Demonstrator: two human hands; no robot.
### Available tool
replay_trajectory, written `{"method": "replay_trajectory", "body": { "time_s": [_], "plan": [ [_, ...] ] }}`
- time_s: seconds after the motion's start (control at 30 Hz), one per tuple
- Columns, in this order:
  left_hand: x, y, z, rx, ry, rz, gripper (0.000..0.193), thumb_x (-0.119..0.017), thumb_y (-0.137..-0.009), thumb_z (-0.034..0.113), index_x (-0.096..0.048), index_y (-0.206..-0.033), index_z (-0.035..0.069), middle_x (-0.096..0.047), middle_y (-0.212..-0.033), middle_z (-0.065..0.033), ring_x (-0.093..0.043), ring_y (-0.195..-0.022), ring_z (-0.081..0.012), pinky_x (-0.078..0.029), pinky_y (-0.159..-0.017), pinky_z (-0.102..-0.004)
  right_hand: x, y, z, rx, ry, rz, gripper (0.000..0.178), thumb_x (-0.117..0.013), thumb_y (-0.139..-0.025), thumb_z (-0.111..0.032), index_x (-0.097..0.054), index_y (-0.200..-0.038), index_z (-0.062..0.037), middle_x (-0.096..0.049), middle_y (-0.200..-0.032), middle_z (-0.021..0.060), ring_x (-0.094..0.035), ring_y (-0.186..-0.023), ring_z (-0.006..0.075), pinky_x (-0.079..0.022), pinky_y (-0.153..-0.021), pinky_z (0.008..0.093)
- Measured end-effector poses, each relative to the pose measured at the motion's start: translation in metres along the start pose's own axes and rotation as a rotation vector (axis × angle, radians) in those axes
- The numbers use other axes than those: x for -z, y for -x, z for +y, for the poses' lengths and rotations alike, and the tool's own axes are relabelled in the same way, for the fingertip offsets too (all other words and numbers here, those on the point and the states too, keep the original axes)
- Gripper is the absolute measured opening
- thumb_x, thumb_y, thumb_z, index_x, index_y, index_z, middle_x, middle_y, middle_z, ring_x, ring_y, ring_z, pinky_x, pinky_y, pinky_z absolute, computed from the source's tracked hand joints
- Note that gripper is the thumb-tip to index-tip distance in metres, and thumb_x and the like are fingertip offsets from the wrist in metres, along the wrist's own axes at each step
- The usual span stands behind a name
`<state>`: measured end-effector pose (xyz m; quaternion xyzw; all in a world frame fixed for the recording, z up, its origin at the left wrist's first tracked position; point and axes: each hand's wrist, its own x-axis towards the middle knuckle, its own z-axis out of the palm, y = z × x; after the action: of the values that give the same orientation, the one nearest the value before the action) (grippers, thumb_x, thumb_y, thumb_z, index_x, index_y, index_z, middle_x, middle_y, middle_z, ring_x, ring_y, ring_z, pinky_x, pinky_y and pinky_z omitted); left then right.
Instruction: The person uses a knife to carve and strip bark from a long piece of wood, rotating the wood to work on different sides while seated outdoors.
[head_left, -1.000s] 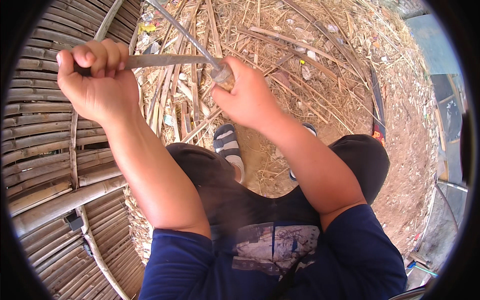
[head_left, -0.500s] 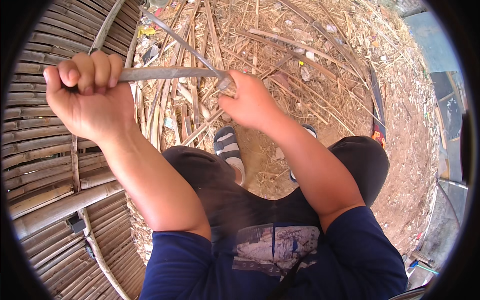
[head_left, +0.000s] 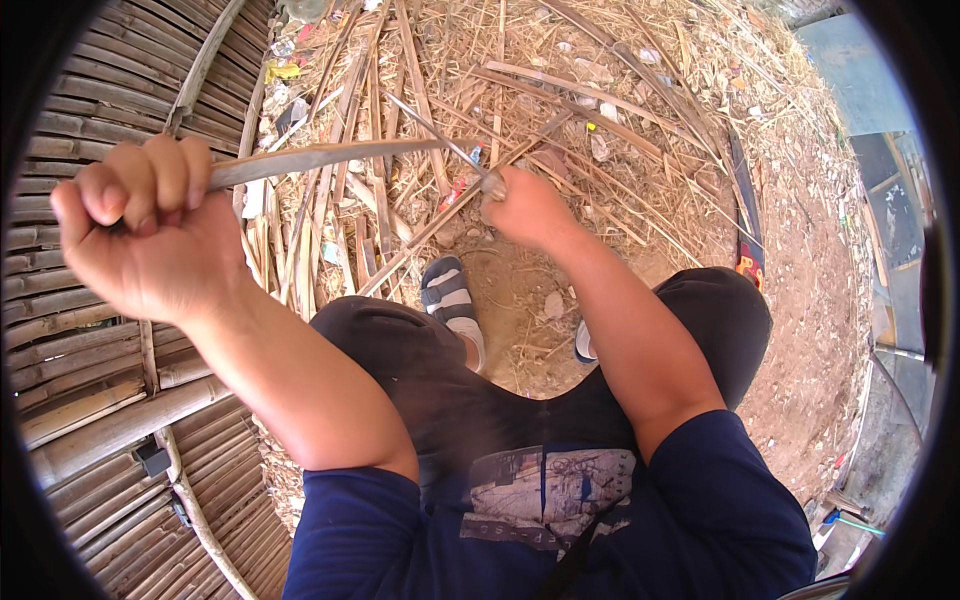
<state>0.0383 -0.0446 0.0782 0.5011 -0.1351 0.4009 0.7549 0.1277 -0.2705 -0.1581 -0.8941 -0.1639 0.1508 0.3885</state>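
My left hand point(head_left: 155, 225), raised at the left, is closed round one end of a long flat grey-brown strip point(head_left: 310, 163) that looks like split bamboo. From the fist the strip reaches right across the view, bowing slightly upward. My right hand point(head_left: 532, 208) grips the short wooden handle of a knife point(head_left: 432, 132). Its narrow blade points up and to the left, away from me. The strip's far end meets the blade near the handle; whether they touch is hard to tell.
A slatted bamboo wall point(head_left: 75, 270) stands close on the left. Split bamboo pieces point(head_left: 590, 105), straw and scraps litter the ground ahead. A long dark tool with a red and yellow handle point(head_left: 748, 262) lies beyond my right knee. My sandalled foot point(head_left: 450, 290) is below my hands.
My left hand has moved left and slightly down with the strip. My right hand has shifted right and slightly down with the knife, so the strip's end now lies farther along the blade.
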Motion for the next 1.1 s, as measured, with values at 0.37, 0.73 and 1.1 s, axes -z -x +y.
{"method": "replay_trajectory", "body": {
  "time_s": [0.37,0.73,1.1],
  "plan": [
    [0.022,-0.011,-0.016,-0.001,-0.117,0.176,0.036,-0.050,-0.097,0.031,-0.044,-0.067,0.013,-0.028,-0.056,0.0020,-0.021,-0.052,-0.0136,-0.021,-0.053,-0.0315,-0.066,0.002,0.014,0.002,-0.181,-0.041,0.047,-0.068,-0.080,-0.018,-0.059,-0.122,-0.0012,-0.068,-0.099,0.0271,-0.067,-0.096,0.0402,-0.053,-0.086,0.0460],
    [0.029,-0.008,0.001,0.062,-0.052,0.018,0.033,-0.053,-0.096,0.024,-0.042,-0.066,0.014,-0.029,-0.057,0.0010,-0.023,-0.052,-0.0129,-0.022,-0.051,-0.0297,-0.058,0.006,-0.022,0.123,-0.296,-0.057,0.032,-0.069,-0.080,-0.017,-0.062,-0.109,-0.0027,-0.069,-0.089,0.0209,-0.067,-0.083,0.0380,-0.052,-0.074,0.0447],
    [0.031,-0.020,-0.025,0.042,-0.089,0.190,0.033,-0.052,-0.096,0.024,-0.040,-0.068,0.013,-0.026,-0.058,0.0005,-0.020,-0.052,-0.0136,-0.023,-0.051,-0.0294,-0.103,-0.003,0.135,-0.359,0.117,-0.147,0.052,-0.073,-0.080,-0.028,-0.062,-0.121,0.0009,-0.069,-0.108,0.0272,-0.068,-0.099,0.0424,-0.053,-0.088,0.0476]
  ]
}}
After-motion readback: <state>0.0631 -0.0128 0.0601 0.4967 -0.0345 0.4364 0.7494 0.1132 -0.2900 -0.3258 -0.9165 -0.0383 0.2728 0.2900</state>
